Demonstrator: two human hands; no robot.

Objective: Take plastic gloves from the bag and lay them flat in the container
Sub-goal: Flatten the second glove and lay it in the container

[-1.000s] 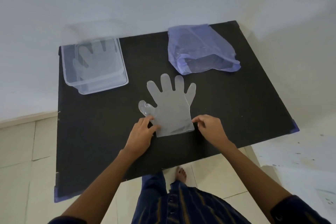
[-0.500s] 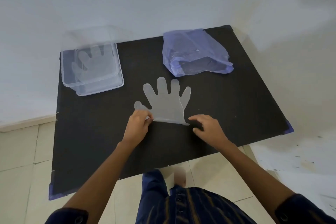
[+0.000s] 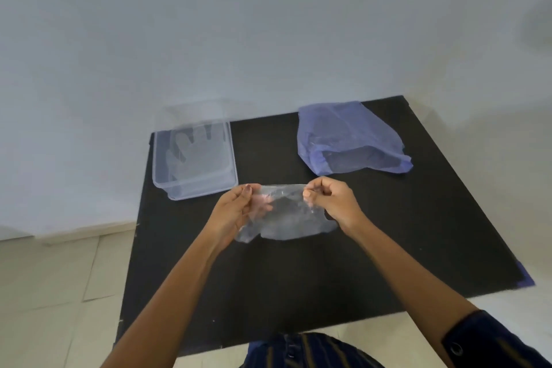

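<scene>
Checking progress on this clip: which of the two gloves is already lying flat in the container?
The glove spread out in the clear container, far left. The other glove hangs crumpled between the left hand and right hand above the table.

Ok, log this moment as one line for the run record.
step: carry glove to container | left hand: pinching glove | right hand: pinching glove | glove: lifted off table | container: holds glove | bag: untouched
</scene>
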